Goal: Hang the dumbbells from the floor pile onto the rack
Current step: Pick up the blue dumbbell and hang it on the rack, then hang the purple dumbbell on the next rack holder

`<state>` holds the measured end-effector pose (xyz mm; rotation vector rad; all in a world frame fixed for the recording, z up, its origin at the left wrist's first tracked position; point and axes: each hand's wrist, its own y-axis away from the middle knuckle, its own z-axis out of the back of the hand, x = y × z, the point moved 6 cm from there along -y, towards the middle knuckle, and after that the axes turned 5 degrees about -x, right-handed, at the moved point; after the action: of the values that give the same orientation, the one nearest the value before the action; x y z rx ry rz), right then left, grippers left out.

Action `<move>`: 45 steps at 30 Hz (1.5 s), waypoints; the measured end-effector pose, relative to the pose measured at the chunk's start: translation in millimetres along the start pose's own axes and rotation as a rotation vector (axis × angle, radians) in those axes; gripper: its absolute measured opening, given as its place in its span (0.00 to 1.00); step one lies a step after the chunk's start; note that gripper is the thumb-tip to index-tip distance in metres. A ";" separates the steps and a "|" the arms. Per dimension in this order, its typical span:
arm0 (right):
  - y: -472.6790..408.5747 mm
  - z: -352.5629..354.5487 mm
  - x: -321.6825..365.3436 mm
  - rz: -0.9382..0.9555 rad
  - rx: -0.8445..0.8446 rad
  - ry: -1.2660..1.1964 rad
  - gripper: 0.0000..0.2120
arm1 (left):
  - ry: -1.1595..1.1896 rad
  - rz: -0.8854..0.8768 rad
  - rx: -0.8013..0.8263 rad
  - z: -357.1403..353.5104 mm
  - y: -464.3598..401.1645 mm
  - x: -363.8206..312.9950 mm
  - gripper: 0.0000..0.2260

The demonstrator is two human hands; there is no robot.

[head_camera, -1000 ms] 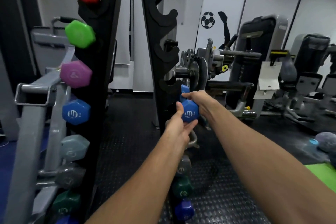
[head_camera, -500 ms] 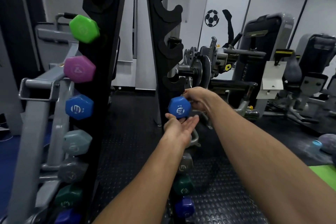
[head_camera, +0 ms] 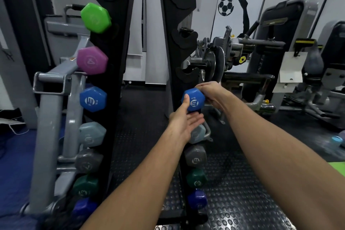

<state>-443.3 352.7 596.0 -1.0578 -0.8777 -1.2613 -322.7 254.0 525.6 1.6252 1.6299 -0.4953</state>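
A blue hex dumbbell (head_camera: 194,100) sits at a cradle on the right upright of the black rack (head_camera: 169,30). My left hand (head_camera: 183,121) cups it from below, thumb against its near face, fingers spread. My right hand (head_camera: 211,90) grips its far side from above and behind. Below it on the same upright hang a pale blue, a grey, a green and a purple dumbbell. The left upright (head_camera: 115,80) carries red, green, pink, blue and further dumbbells down to the floor. The upper cradles of the right upright hold nothing.
A grey steel frame (head_camera: 50,84) stands to the left of the rack. Weight machines (head_camera: 280,46) fill the back right. Black studded rubber flooring (head_camera: 242,183) lies around the rack, with a green mat edge (head_camera: 337,166) at far right.
The blue dumbbell has moved left and up into line with the right upright's cradle. My left hand has shifted from pinching its face to cupping it underneath.
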 end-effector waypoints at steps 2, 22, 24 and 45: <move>6.6 1.5 -2.4 0.039 -0.037 -0.095 0.04 | -0.040 -0.024 -0.011 10.9 -1.4 -0.7 0.38; 160.3 11.4 -237.3 -0.194 -0.191 -0.082 0.09 | -0.581 -0.115 -0.290 214.3 7.4 126.6 0.13; 177.6 1.8 -287.0 -0.282 -0.115 -0.035 0.07 | -0.678 -0.027 -0.304 256.4 8.1 164.2 0.12; 283.2 -181.3 -601.4 -0.866 0.483 0.244 0.06 | -0.633 0.571 -0.513 453.5 33.7 399.7 0.12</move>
<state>-245.5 360.7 -64.0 -0.0982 -1.4246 -1.7025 -137.3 189.6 -47.1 1.2763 0.6992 -0.2239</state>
